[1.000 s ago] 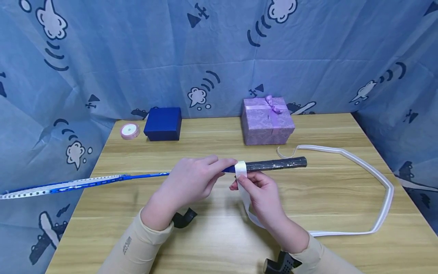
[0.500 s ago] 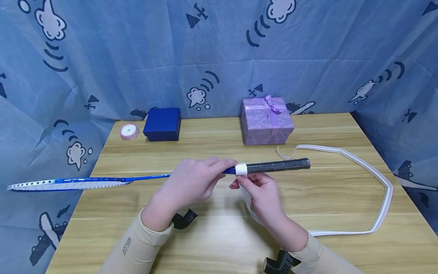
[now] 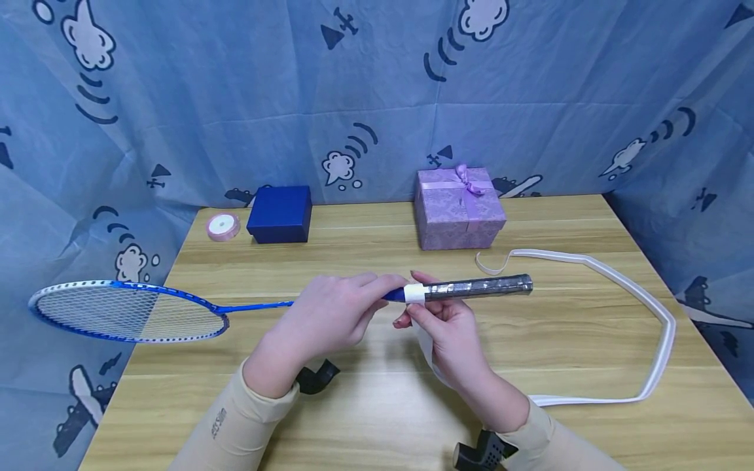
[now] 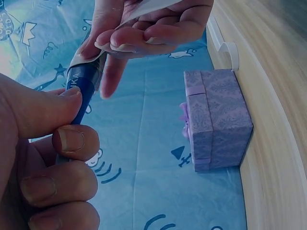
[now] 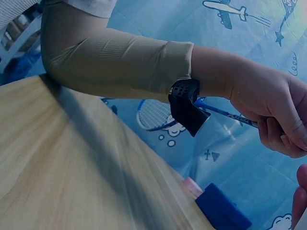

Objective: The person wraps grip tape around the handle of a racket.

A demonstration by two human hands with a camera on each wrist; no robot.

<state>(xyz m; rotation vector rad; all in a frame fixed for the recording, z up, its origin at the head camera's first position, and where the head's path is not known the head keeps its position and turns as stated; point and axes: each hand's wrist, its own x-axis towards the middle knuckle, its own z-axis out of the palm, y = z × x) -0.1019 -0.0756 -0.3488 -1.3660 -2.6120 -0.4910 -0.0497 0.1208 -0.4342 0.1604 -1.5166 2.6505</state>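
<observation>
A blue and white badminton racket [image 3: 253,307] is held sideways over the table, its strung head to the left. My left hand [image 3: 330,314] grips it near the blue cone, thumb pressed on the cone in the left wrist view. White grip tape [image 3: 415,293] circles the top of the dark handle [image 3: 480,287], right beside the cone. Below the handle, my right hand [image 3: 450,333] pinches this tape between thumb and fingers, with one fingertip showing behind the handle. From there the strip hangs down, partly hidden by the right hand and wrist.
The long white strip [image 3: 662,353] curves across the table's right side. At the back stand a purple gift box [image 3: 459,209] with a bow and a dark blue box [image 3: 279,214]. A pink ribbon spool [image 3: 222,226] lies at the back left. Patterned blue cloth hangs behind.
The racket has turned about its long axis, so its head now shows its strings more face-on. The tape, earlier draped over the handle's front, now lies wrapped snugly round it.
</observation>
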